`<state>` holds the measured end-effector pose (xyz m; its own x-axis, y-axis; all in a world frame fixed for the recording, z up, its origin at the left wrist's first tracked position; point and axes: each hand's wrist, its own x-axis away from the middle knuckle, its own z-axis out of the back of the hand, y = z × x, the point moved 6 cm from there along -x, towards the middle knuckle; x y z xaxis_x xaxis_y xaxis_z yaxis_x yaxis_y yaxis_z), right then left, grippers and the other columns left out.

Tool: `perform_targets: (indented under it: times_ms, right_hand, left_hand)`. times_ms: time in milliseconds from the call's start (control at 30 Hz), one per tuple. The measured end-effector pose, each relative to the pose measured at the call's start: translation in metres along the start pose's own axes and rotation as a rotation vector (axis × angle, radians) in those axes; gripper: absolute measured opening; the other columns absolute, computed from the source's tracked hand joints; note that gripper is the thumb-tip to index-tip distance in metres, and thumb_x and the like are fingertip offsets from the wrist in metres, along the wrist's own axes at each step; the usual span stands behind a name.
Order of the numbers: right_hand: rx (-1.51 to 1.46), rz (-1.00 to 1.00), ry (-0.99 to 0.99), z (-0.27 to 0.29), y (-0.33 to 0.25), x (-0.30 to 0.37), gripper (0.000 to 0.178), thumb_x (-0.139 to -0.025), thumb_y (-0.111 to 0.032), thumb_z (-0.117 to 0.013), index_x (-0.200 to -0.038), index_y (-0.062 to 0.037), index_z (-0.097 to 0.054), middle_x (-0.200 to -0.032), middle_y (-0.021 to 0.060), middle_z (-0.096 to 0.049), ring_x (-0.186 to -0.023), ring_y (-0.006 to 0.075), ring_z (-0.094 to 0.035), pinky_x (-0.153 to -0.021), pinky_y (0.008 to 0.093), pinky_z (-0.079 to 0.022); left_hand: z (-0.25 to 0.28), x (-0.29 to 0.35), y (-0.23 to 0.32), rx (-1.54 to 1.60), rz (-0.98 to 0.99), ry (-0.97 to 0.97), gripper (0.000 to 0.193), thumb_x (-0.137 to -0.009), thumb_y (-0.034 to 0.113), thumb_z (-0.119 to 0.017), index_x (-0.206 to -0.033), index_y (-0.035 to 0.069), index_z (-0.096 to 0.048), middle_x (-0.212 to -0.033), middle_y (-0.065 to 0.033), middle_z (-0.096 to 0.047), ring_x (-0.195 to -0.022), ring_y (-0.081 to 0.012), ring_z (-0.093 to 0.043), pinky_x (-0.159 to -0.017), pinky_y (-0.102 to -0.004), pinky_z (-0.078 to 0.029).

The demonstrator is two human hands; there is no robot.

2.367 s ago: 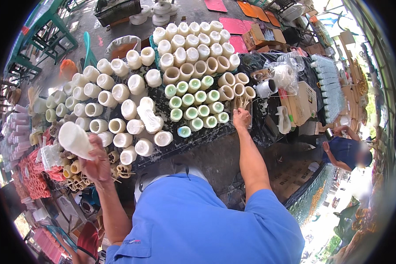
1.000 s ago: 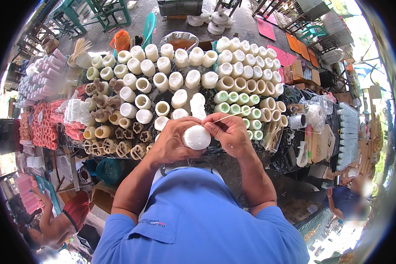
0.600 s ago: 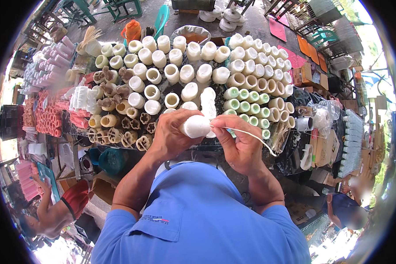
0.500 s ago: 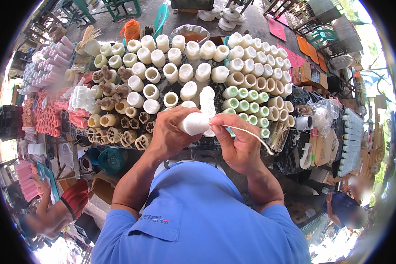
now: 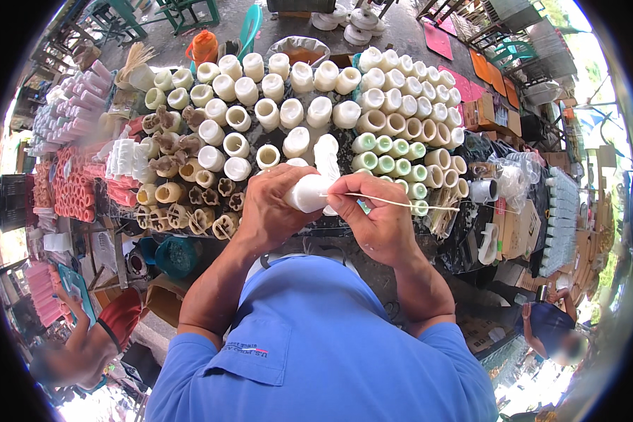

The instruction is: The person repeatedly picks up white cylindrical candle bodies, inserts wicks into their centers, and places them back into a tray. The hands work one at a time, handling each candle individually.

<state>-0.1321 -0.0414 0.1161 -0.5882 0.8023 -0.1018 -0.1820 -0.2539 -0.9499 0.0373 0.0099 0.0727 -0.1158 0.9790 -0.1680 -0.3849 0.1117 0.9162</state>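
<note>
My left hand point(image 5: 271, 204) is wrapped round a white candle point(image 5: 308, 193), tilted so that its end faces right. Between thumb and forefinger, my right hand point(image 5: 376, 218) pinches a pale wick point(image 5: 429, 206) right beside that end. One length of the wick runs out to the right past my fingers. Whether its tip sits inside the candle, I cannot make out. Just beyond my hands lies a white wavy-surfaced piece point(image 5: 327, 156). Rows of cream candles point(image 5: 267, 112) stand behind it, and green-tinted hollow ones point(image 5: 394, 165) are grouped to its right.
Brown flower-shaped pieces point(image 5: 172, 151) and pink moulded tubes point(image 5: 74, 190) fill the table's left. On the right are a bundle of thin sticks point(image 5: 443, 218), clear plastic point(image 5: 517, 176) and cardboard point(image 5: 520, 232). One person point(image 5: 95, 330) is at lower left, another point(image 5: 552, 327) at lower right.
My right fingers have come closer over the candle's end, hiding more of it. The wick's loose length, drooping before, now stretches straighter to the right. My left hand still grips the candle.
</note>
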Motion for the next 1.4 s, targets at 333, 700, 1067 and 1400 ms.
perform_targets:
  times_ms: [333, 700, 1067, 1400]
  right_hand:
    - [0.142, 0.048, 0.008, 0.000, -0.006, -0.004, 0.008, -0.096, -0.006, -0.078, -0.100, -0.0003, -0.075, -0.088, 0.0095, -0.076, -0.079, 0.0167, -0.073, -0.073, 0.0314, -0.057]
    - [0.378, 0.169, -0.033, -0.016, -0.009, -0.015, 0.011, -0.088, -0.002, -0.083, -0.097, -0.0010, -0.077, -0.096, 0.0094, -0.075, -0.094, 0.0271, -0.070, -0.082, 0.0375, -0.055]
    - [0.272, 0.135, 0.061, -0.012, -0.004, -0.014, 0.012, -0.091, -0.007, -0.080, -0.100, 0.0004, -0.078, -0.097, 0.0148, -0.075, -0.089, 0.0289, -0.071, -0.078, 0.0387, -0.057]
    - [0.158, -0.075, 0.050, -0.022, 0.040, -0.028, 0.014, -0.095, -0.008, -0.078, -0.103, 0.0029, -0.080, -0.100, 0.0130, -0.076, -0.083, 0.0165, -0.070, -0.074, 0.0302, -0.056]
  left_hand:
    - [0.000, -0.001, 0.006, -0.112, -0.091, 0.019, 0.044, -0.069, 0.009, -0.094, -0.110, 0.005, -0.077, -0.102, -0.0118, -0.078, -0.092, -0.0288, -0.075, -0.087, -0.0396, -0.057]
    - [-0.002, 0.000, 0.017, -0.262, -0.187, 0.090, 0.049, -0.068, 0.018, -0.091, -0.112, 0.008, -0.070, -0.103, -0.0113, -0.076, -0.098, -0.0340, -0.072, -0.092, -0.0478, -0.053]
    - [-0.001, -0.001, 0.002, -0.304, -0.220, 0.115, 0.054, -0.068, 0.015, -0.089, -0.117, 0.006, -0.069, -0.109, -0.0136, -0.075, -0.104, -0.0349, -0.071, -0.093, -0.0484, -0.052]
    - [-0.006, -0.011, -0.040, -0.298, -0.222, 0.087, 0.055, -0.067, 0.016, -0.092, -0.117, 0.007, -0.070, -0.110, -0.0130, -0.074, -0.105, -0.0354, -0.070, -0.093, -0.0482, -0.052]
